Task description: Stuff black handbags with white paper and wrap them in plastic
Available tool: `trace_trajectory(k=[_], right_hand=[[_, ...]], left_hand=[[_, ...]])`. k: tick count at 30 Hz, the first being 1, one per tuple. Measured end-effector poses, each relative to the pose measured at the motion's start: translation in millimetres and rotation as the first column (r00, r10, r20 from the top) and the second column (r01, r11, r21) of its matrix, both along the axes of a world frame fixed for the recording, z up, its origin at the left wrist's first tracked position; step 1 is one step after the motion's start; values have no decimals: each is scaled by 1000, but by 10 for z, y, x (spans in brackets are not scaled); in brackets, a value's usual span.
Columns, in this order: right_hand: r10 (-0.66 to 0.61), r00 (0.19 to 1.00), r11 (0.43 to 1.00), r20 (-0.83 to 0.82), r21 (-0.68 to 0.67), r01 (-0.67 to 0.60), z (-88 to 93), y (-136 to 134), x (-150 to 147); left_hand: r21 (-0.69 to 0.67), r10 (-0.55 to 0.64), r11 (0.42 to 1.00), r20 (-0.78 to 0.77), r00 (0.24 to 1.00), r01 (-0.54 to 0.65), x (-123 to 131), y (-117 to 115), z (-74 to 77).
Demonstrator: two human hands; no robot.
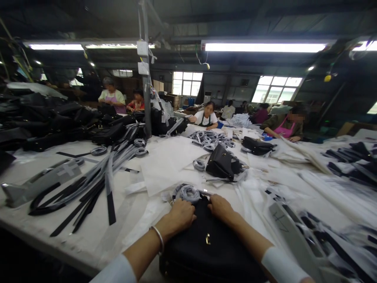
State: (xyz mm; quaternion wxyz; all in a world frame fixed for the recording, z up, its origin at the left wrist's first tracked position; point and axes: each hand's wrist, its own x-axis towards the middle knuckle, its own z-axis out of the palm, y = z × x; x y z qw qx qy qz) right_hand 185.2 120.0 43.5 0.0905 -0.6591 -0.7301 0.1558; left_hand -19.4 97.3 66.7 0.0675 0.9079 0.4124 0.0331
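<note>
A black handbag point(206, 243) with a small gold clasp lies on the white table point(165, 161) right in front of me. My left hand point(180, 216) rests at its far left edge with the fingers curled under. My right hand point(221, 208) sits on the bag's far edge, fingers bent over the rim. Just beyond both hands lies a coiled strap wrapped in grey plastic point(188, 192). What the curled fingers grip is hidden.
Another black handbag point(221, 163) stands mid-table; a third point(257, 146) lies farther back. Wrapped straps point(88, 188) spread at left, coiled ones point(209, 139) behind. Black bags pile up at far left point(53, 122). Several people sit working along the far side.
</note>
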Motion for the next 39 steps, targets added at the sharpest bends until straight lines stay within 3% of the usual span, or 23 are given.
trace_trajectory(k=[4, 13, 17, 23, 28, 31, 35, 37, 39], right_hand=[[-77, 993, 995, -89, 50, 81, -178, 193, 31], [-160, 882, 982, -443, -164, 95, -313, 351, 123], [-164, 823, 972, -544, -230, 42, -226, 280, 127], [-31, 800, 976, -599, -192, -106, 76, 110, 204], [44, 850, 993, -526, -72, -96, 192, -54, 145], [-5, 890, 1000, -456, 6, 9, 172, -82, 70], [-127, 918, 983, -377, 77, 168, 105, -16, -4], [-163, 920, 974, -357, 89, 207, 86, 23, -32], [-170, 925, 973, -340, 90, 213, 109, 46, -55]], left_hand=[[7, 24, 1000, -27, 999, -24, 76, 144, -179], [-22, 94, 995, -2, 996, -94, 52, 58, -261], [-13, 180, 984, 29, 983, -180, 30, 137, -301], [-23, 288, 957, 42, 957, -288, 2, 235, -307], [-56, 206, 977, -13, 979, -206, -10, 207, -195], [-29, 167, 985, -46, 985, -168, 15, 107, 45], [33, 52, 998, -11, 999, -52, 76, -191, 339], [-29, -36, 999, 21, 999, 36, 108, -363, 320], [-173, -94, 980, 47, 994, 101, 125, -495, 182]])
